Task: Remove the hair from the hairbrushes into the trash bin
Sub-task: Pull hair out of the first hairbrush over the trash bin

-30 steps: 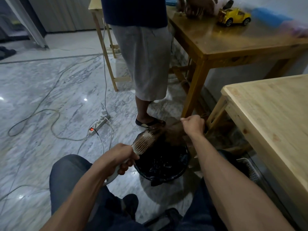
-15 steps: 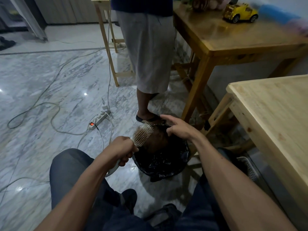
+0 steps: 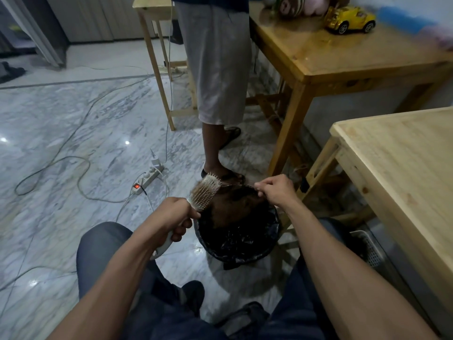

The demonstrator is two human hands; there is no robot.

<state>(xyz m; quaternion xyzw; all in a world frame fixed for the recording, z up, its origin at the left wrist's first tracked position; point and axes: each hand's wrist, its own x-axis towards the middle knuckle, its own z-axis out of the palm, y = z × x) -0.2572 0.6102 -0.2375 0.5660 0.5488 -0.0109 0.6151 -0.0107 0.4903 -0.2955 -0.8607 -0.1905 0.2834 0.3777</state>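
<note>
The room is dim and bluish, with soft, even light. Two small bright glints sit on the glossy marble floor (image 3: 61, 148), at its left edge and further right, so the light comes from overhead. A soft shadow pools under the bin (image 3: 239, 238). The wide lens bends straight lines toward the edges. A blue thing (image 3: 404, 19) at upper right is smeared with blur; the middle is fairly sharp.

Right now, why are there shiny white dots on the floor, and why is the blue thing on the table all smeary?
Head view: the white dots are lamp glare on the polished marble floor; the blue thing sits at the wide-angle frame's edge, blurred and stretched; the trash bin is dim, its black liner hiding detail; the hairbrush stays sharp.
</note>
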